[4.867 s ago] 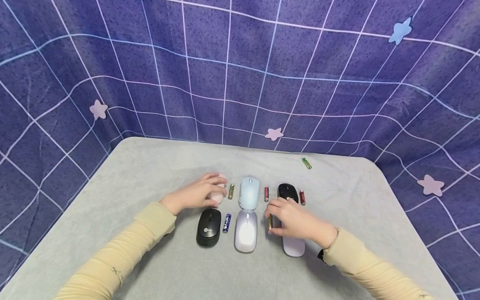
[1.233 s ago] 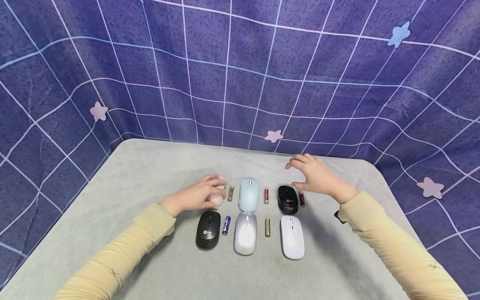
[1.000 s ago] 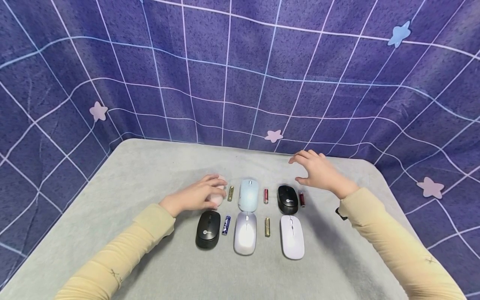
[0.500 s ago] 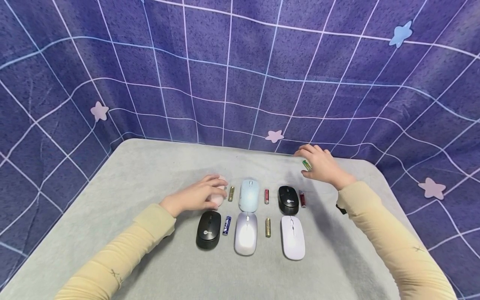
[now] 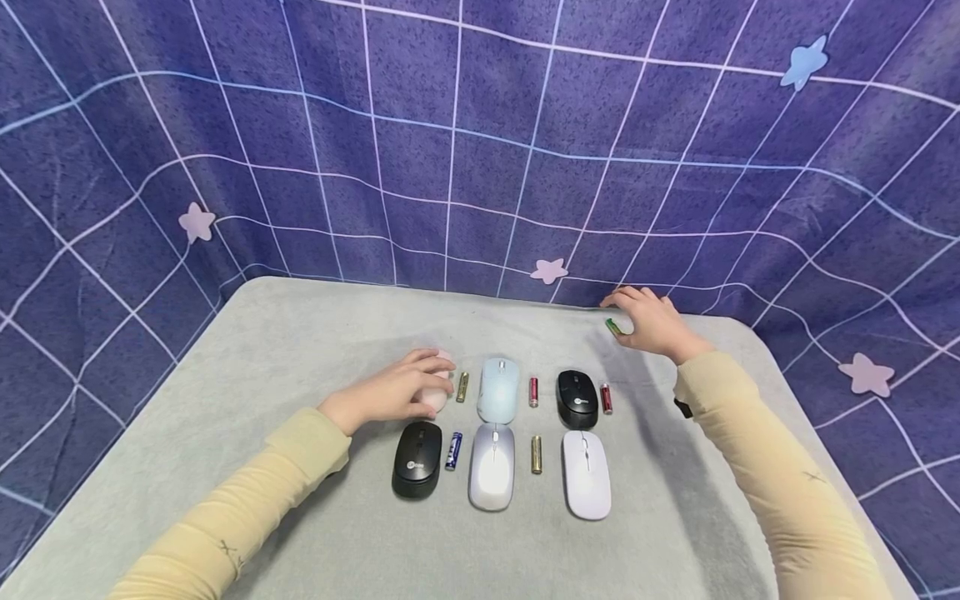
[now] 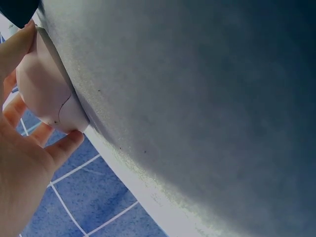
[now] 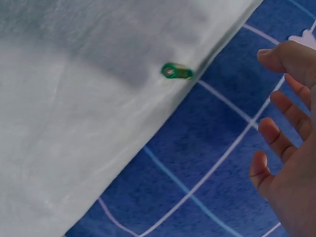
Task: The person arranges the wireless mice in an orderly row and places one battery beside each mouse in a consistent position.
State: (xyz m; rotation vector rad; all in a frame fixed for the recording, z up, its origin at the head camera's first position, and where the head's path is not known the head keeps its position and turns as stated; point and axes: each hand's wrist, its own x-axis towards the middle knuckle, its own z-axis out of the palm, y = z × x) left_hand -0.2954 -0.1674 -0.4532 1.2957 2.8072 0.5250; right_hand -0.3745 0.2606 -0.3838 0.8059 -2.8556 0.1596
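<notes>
My left hand (image 5: 393, 387) holds a pale pink computer mouse (image 5: 433, 398) on the table. In the left wrist view, thumb and fingers lie around the sides of this mouse (image 6: 44, 81). At the far right of the table, my right hand (image 5: 654, 323) hovers beside a green battery (image 5: 612, 326), fingers loosely bent. The right wrist view shows a gap between that hand (image 7: 291, 118) and the battery (image 7: 177, 71), which lies near the cloth's edge. Nothing is in the right hand.
Black mice (image 5: 417, 460) (image 5: 577, 400), a light blue mouse (image 5: 498, 392), a silver mouse (image 5: 492, 468) and a white mouse (image 5: 587, 475) form two rows. Gold (image 5: 536, 455), blue (image 5: 453, 451) and red batteries (image 5: 534, 392) lie between them. A purple curtain (image 5: 480, 167) stands behind.
The right hand has let go of the gold battery, left between the silver and white mice, and moved back and right to the green battery. The left hand stays on the pink mouse.
</notes>
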